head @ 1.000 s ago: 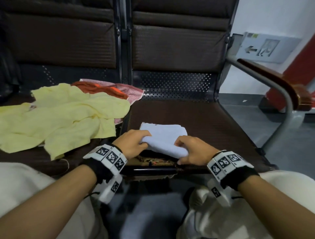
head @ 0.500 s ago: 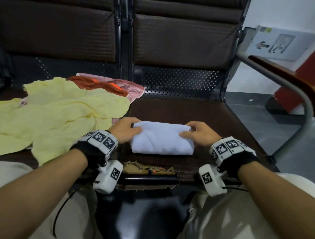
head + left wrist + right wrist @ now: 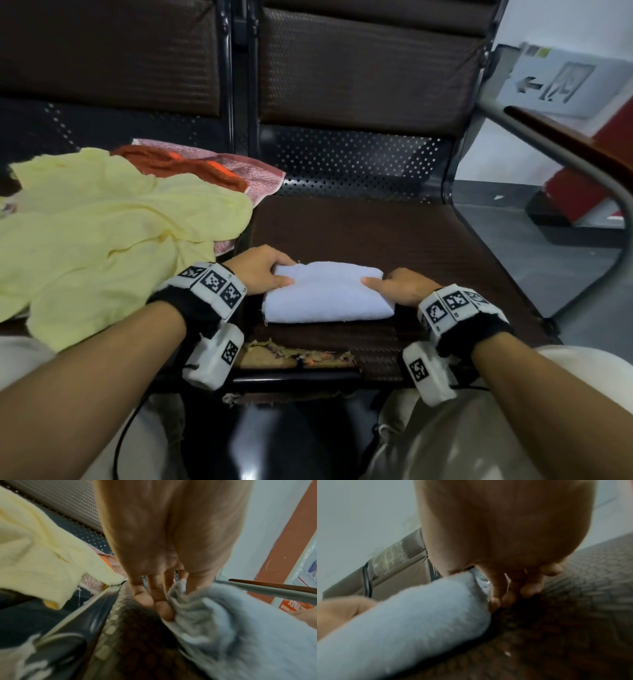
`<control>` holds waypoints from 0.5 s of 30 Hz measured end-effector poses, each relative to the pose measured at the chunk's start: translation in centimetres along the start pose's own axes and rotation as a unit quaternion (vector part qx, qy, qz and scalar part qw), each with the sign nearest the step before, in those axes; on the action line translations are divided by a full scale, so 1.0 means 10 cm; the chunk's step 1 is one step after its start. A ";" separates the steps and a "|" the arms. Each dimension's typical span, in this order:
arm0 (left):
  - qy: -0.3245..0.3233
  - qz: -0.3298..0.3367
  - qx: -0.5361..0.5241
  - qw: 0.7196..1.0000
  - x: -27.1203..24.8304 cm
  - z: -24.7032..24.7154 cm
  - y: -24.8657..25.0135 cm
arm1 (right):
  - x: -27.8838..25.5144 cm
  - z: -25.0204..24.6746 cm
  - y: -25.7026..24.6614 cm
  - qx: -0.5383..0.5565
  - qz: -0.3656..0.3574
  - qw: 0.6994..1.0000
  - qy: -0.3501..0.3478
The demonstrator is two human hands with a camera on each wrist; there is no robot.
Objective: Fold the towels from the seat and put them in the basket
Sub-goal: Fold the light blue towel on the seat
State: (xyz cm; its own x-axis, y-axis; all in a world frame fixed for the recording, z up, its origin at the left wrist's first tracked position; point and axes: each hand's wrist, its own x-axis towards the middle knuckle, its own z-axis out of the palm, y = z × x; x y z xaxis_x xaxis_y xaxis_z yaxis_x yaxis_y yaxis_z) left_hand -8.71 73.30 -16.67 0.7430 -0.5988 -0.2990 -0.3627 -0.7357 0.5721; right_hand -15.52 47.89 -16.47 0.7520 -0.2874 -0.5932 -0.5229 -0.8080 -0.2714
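Note:
A white towel [image 3: 329,294] lies folded into a thick rectangle on the brown seat [image 3: 376,233], near its front edge. My left hand [image 3: 263,270] holds the towel's left end, thumb on top and fingers [image 3: 161,601] against its edge. At the other end my right hand [image 3: 394,287] grips the same way, thumb on top, fingers [image 3: 529,589] curled at the end of the white towel [image 3: 419,615]. Crumpled on the neighbouring seat to the left are a yellow towel [image 3: 102,233], an orange towel [image 3: 178,164] and a pink towel [image 3: 253,174]. No basket is in view.
The seat's front edge [image 3: 298,356] is torn, with padding showing. A metal armrest [image 3: 565,147] with a wooden top runs along the right side. Perforated backrests stand behind both seats. A cardboard box [image 3: 399,574] shows in the right wrist view.
Both hands carried the towel's near edge forward over the rest, then shifted out to its two ends. The towel went from a raised fold to a flat rectangle.

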 end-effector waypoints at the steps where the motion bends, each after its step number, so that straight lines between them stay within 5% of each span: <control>1: -0.017 0.004 0.004 1.000 -0.03 -0.01 0.02 | -0.03 0.00 -0.01 0.024 -0.009 1.000 -0.007; 6: -0.035 0.030 0.135 0.990 -0.26 -0.11 0.22 | -0.39 -0.01 -0.12 0.146 -0.155 0.976 0.050; 11: -0.008 0.124 -0.049 0.991 -0.54 -0.27 0.66 | -1.05 -0.10 -0.29 0.282 -0.323 0.894 0.132; 15: -0.044 0.138 -0.105 0.984 -0.70 -0.28 1.04 | -1.57 -0.32 -0.21 0.276 -0.376 0.869 0.167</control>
State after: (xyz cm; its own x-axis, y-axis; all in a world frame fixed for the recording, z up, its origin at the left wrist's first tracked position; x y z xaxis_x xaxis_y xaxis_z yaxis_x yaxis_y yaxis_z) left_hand -16.14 70.70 -6.46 0.5778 -0.7986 -0.1686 -0.4138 -0.4647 0.7829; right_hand -24.97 52.43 -4.13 0.9905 0.0087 0.1370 0.1237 -0.4891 -0.8634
